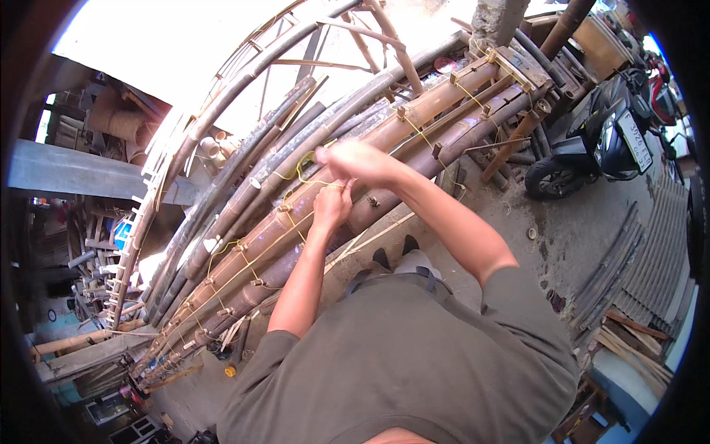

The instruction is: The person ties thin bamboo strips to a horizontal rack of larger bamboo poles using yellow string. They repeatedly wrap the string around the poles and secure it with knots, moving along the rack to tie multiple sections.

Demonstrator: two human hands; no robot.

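Over the middle of a long brown bamboo pole [259, 228], my two hands are close together. My left hand [334, 203] is closed in a pinch on a thin yellow cord [302, 172]. Just above and to its right, my right hand [362, 163] is blurred by motion but looks curled. A loop of the cord reaches its fingertips. Small wooden pegs [401, 112] stick out along the pole, with yellow cord strung between them. A second thick pole [473, 126] runs alongside, nearer my body, and also bears pegs and cord.
Several more bamboo poles [296, 144] lie behind, beside a curved bamboo frame [222, 100]. A concrete post [497, 22] stands at the far end. At right are a parked motorcycle [592, 144] and corrugated sheets [640, 255]. A yellow roll [230, 371] lies on the floor at lower left.
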